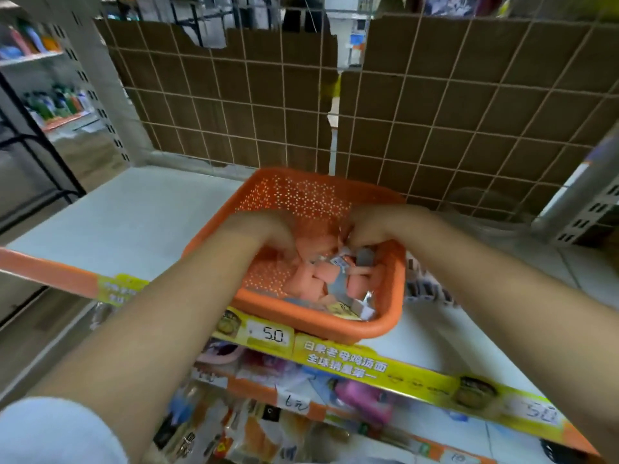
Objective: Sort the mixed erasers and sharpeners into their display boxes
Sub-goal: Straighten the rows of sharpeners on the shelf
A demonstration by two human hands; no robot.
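Both my hands, left [268,234] and right [368,229], dig in the orange basket [385,324]; their grip I cannot tell. Pink erasers [308,279] under them remain unsorted.

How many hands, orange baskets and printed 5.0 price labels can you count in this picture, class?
Hands: 2, the left hand and the right hand
Orange basket: 1
5.0 price labels: 2
Total: 5

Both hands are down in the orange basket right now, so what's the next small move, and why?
Probably lift one pink piece clear. Both the left hand and right hand are buried in the orange basket; blur hides their grip, and no display box shows.
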